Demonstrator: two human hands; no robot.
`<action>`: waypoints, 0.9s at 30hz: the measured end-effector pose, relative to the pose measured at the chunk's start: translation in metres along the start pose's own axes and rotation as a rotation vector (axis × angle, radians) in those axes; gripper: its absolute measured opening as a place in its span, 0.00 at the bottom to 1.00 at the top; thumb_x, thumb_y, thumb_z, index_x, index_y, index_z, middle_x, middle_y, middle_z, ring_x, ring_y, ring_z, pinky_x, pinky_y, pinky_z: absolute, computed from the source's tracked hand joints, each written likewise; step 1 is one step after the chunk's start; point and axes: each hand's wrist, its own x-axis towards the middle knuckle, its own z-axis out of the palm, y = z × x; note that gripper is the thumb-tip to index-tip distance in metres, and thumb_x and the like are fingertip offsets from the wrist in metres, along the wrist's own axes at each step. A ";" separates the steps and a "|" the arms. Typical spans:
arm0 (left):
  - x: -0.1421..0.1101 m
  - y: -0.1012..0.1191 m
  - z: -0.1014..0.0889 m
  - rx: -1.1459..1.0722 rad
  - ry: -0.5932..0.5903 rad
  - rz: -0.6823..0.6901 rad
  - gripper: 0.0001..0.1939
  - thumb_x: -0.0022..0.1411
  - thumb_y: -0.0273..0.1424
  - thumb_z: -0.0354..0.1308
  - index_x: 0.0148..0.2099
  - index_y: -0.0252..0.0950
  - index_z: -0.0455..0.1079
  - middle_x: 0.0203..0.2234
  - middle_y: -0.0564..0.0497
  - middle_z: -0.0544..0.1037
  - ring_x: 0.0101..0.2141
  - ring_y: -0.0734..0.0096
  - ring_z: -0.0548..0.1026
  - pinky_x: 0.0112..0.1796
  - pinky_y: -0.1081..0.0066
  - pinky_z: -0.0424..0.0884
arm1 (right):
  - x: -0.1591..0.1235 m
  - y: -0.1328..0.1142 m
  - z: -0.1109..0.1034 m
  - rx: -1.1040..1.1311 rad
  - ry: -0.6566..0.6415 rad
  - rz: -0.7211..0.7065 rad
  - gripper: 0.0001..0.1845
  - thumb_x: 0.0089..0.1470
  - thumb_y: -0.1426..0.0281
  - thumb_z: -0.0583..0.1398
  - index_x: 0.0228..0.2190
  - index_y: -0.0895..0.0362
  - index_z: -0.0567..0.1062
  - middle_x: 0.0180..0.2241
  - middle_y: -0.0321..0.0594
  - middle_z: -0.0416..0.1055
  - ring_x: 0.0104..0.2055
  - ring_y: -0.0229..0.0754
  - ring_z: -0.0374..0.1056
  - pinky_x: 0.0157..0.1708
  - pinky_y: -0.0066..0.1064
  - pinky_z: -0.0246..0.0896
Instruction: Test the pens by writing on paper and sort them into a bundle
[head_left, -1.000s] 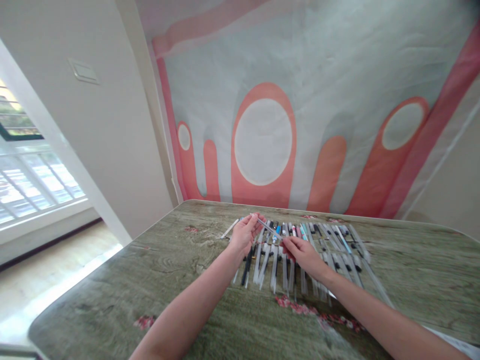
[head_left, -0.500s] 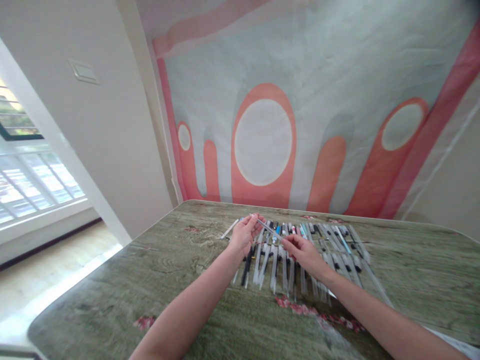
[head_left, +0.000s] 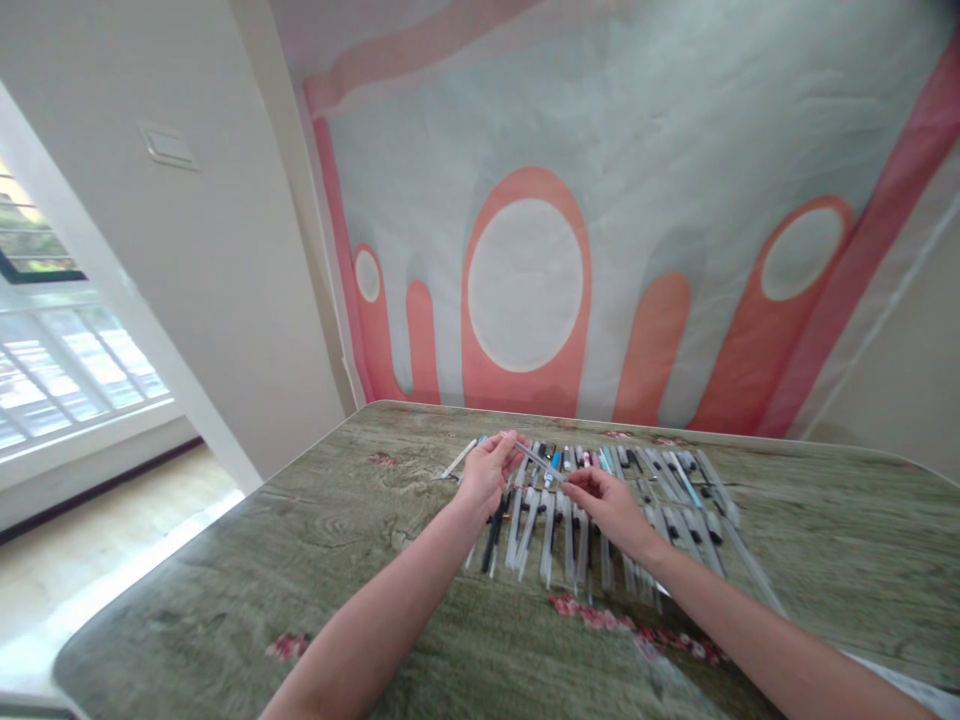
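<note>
Between my hands, above the rows of pens, a thin greyish, see-through pen tube [head_left: 538,460] slants down to the right. My left hand [head_left: 487,472] pinches its upper left end. The thumb and fingers of my right hand [head_left: 606,502] are closed at its lower right end; whether a smaller part sits in that pinch is too small to tell. Under and around both hands lie pens and clear pen tubes [head_left: 550,528] in two rough rows, partly hidden by the right hand. Beside the left hand rests a white stick-like piece [head_left: 458,458].
The wood-patterned table [head_left: 337,560] has printed pink flowers [head_left: 600,612]. Longer clear strips [head_left: 754,565] lie at the right end of the rows. A pale sheet [head_left: 911,685] shows at the lower right edge. Behind the table hangs a pink and grey wall covering [head_left: 630,150].
Almost nothing differs. The fingers of my left hand have shifted slightly at the tube's upper end; my right hand keeps nearly the same place.
</note>
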 end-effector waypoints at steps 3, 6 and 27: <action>0.001 -0.001 -0.001 -0.005 0.001 0.002 0.10 0.47 0.31 0.62 0.32 0.31 0.69 0.29 0.48 0.76 0.29 0.78 0.74 0.31 0.80 0.70 | -0.002 -0.004 0.001 0.055 -0.058 0.042 0.22 0.46 0.52 0.55 0.31 0.58 0.71 0.23 0.36 0.67 0.21 0.35 0.60 0.18 0.26 0.55; 0.001 -0.001 -0.001 -0.006 -0.005 0.005 0.10 0.47 0.31 0.63 0.32 0.31 0.69 0.29 0.48 0.76 0.29 0.78 0.74 0.30 0.81 0.69 | -0.003 -0.008 0.002 0.050 -0.125 0.060 0.23 0.49 0.52 0.50 0.29 0.58 0.72 0.23 0.38 0.69 0.22 0.36 0.62 0.18 0.26 0.55; 0.004 -0.004 -0.005 0.048 0.073 0.028 0.13 0.44 0.35 0.64 0.29 0.31 0.68 0.26 0.50 0.75 0.24 0.81 0.72 0.26 0.82 0.68 | -0.005 -0.006 0.001 -0.111 0.000 -0.068 0.18 0.49 0.58 0.54 0.33 0.59 0.73 0.26 0.39 0.70 0.23 0.36 0.61 0.21 0.26 0.54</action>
